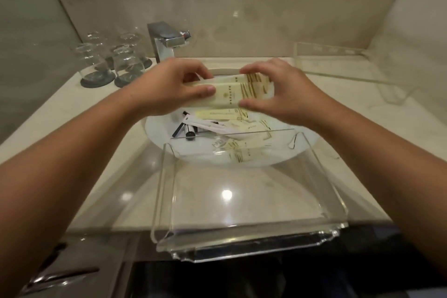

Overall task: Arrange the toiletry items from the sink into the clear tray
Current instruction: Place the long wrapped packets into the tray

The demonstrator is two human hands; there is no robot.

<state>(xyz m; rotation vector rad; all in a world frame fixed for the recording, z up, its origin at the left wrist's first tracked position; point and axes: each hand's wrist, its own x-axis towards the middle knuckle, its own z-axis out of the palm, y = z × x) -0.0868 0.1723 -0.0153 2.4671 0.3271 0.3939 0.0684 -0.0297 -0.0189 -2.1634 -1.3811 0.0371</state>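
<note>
**Boxes held over the basin, tray waiting empty**

The pale counter point(72, 128) runs out to either side of the grip, and the white sink point(159, 135) lies directly beneath it. Nearer the person than the held boxes, the clear tray point(167, 191) stands on the counter's front edge, its far wall overlapping the basin rim; nothing lies in it that I can see. A second clear tray point(338, 63) sits well off to the right of the grip, and upturned glasses point(125, 65) on dark coasters to its left, beside the faucet point(169, 38).

Both hands are up over the basin with a small stack of cream boxes point(242, 92) printed in gold, two at least. The left hand point(164, 89) pinches the left end, thumb on the near face and fingers curled behind. The right hand point(287, 94) clasps the right end the same way, thumb low and fingertips over the top edge. Each grip is narrow, closed to the thickness of the stack.

This looks like an early step: squaring up the first items before they go in. Next, I'd say, the stack wants drawing toward the person and lowering flat against one tray wall, leaving room.

Under the grip more remain in the sink point(217, 126): further cream boxes, a white sachet, small dark-capped pieces.
</note>
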